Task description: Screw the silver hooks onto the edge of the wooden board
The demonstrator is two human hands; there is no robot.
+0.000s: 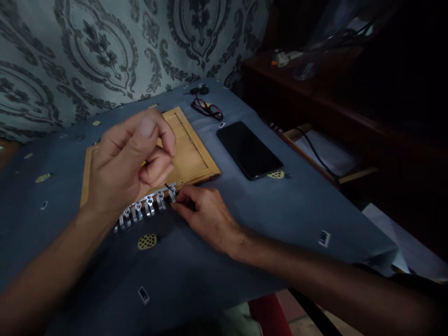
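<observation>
Two hands: left hand [135, 151] raised over the wooden panel [191, 142], fingers curled, grip can't be told; right hand [212, 221] pinches the end of the metal hook strip [150, 200] at the panel's near edge. Strip could skew if that pinch slackens or the panel slides on the bench [196, 266]. Left palm hidden, yellow speck [144, 163] unidentified; strip's far-left end partly behind wrist; dark sliver [168, 187] unclear.

I see the wooden board [189, 154] in honey yellow and the hook strip [150, 204] in silver. My tablecloth [245, 210] is blue-grey, printed with pale yellow, dark-spotted pineapples [147, 241]. The phone [249, 149] is black; the wall covering [121, 14] is pale grey with dark ornaments [100, 44].
</observation>
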